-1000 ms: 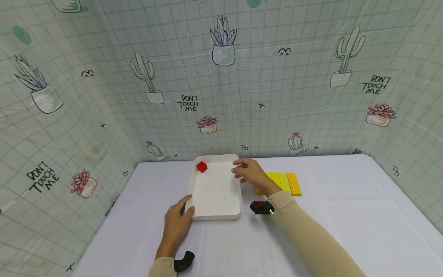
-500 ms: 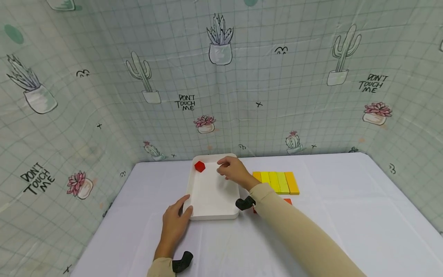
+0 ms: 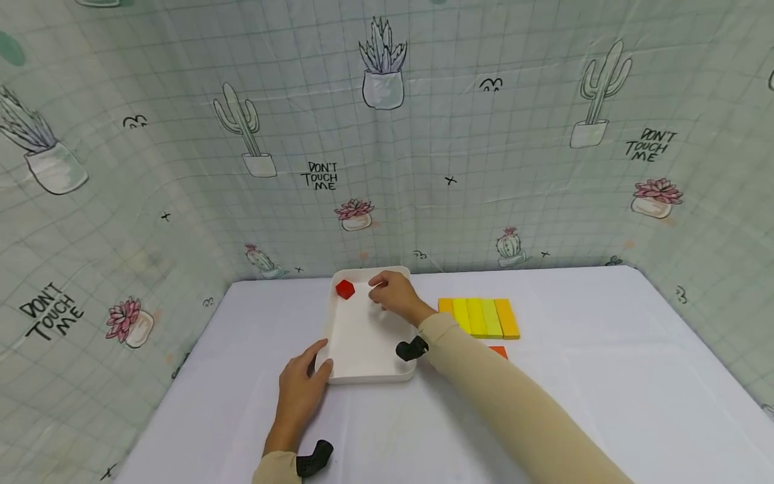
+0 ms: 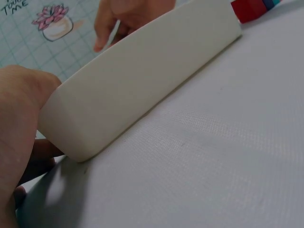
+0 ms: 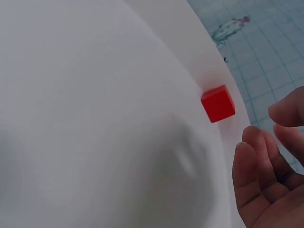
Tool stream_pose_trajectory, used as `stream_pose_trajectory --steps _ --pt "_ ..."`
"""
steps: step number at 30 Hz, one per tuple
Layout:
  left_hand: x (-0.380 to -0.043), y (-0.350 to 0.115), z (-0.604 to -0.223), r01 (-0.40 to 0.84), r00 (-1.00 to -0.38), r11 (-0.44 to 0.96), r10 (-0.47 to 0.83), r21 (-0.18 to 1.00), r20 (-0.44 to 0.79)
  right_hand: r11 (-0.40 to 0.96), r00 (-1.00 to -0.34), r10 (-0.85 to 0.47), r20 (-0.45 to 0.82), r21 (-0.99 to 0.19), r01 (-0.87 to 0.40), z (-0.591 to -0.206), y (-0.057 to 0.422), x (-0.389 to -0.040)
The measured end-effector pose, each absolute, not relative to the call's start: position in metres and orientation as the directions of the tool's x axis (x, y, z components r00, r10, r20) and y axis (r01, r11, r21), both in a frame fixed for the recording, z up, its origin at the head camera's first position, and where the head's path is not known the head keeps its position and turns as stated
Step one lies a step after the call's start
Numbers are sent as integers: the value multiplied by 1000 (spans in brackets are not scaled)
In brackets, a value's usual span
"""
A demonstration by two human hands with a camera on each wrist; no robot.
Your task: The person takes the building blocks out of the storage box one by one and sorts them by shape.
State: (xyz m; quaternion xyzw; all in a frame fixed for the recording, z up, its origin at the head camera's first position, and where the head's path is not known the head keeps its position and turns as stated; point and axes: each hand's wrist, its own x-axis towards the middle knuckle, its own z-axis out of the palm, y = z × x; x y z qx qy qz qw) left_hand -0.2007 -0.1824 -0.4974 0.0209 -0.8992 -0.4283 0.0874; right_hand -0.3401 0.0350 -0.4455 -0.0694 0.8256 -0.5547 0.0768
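A white rectangular tray (image 3: 365, 343) lies on the table. Inside its far left corner sits a red cube (image 3: 345, 289), also visible against the tray wall in the right wrist view. My left hand (image 3: 300, 386) rests at the near left corner, relaxed fingers and thumb spread along the side; the left wrist view has the thumb tip up at the rim (image 4: 71, 78). Over the tray's far part hovers my right hand (image 3: 396, 294), just right of the cube. Its thumb and fingers (image 5: 249, 173) are loosely bent and apart, with nothing between them.
Right of the tray lies a row of flat yellow, lime and orange blocks (image 3: 478, 318). An orange-red block (image 3: 499, 351) shows partly behind my right sleeve (image 3: 484, 390). A patterned cloth (image 3: 423, 168) hangs behind the white-covered table (image 3: 605, 356).
My right hand has moved left from the tray's right rim to above its far part, near the red cube. The left hand stays at the corner, and the cube keeps its place.
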Motion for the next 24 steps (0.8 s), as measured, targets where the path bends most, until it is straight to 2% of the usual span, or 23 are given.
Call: stream_pose_trajectory --steps 16,24 --pt "-204 -183 -494 51 -983 643 -101 765 150 321 -987 -143 -79 -947 29 -462 17 -354" --pt "-199 -183 -495 54 -985 652 -90 757 147 386 -990 -82 -117 -919 76 -471 6 -356"
